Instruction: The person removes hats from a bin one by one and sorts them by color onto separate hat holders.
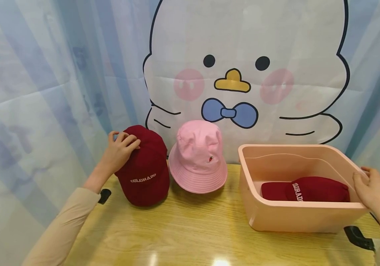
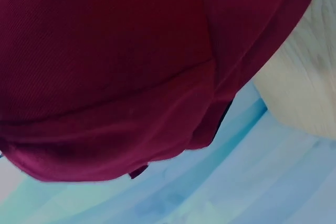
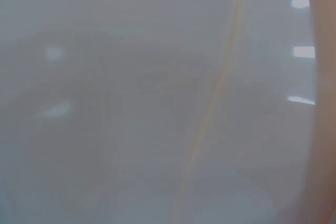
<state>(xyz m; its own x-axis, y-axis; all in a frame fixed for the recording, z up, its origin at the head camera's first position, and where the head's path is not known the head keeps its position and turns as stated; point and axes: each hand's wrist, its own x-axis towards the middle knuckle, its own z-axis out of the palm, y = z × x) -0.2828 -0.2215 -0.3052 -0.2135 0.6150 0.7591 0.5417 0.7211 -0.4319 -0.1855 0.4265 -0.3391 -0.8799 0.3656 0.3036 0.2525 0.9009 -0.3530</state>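
A dark red baseball cap (image 1: 145, 162) with white COLORADO lettering stands at the left, its brim toward the table's front. My left hand (image 1: 118, 149) grips the upper left of its crown with bent fingers. In the left wrist view the same cap (image 2: 105, 51) fills most of the picture, and the hand is out of sight. At the right, my right hand (image 1: 377, 194) holds the right rim of a peach plastic bin (image 1: 303, 218), thumb over the edge. Inside the bin lies a second dark red baseball cap (image 1: 319, 188), partly hidden by the front wall.
A pink bucket hat (image 1: 198, 157) with a small strawberry mark stands between the left cap and the bin. Under everything is a wooden table (image 1: 183, 229). A curtain (image 1: 246, 37) with a cartoon face hangs behind. The right wrist view shows mostly a blurred grey surface (image 3: 131, 129).
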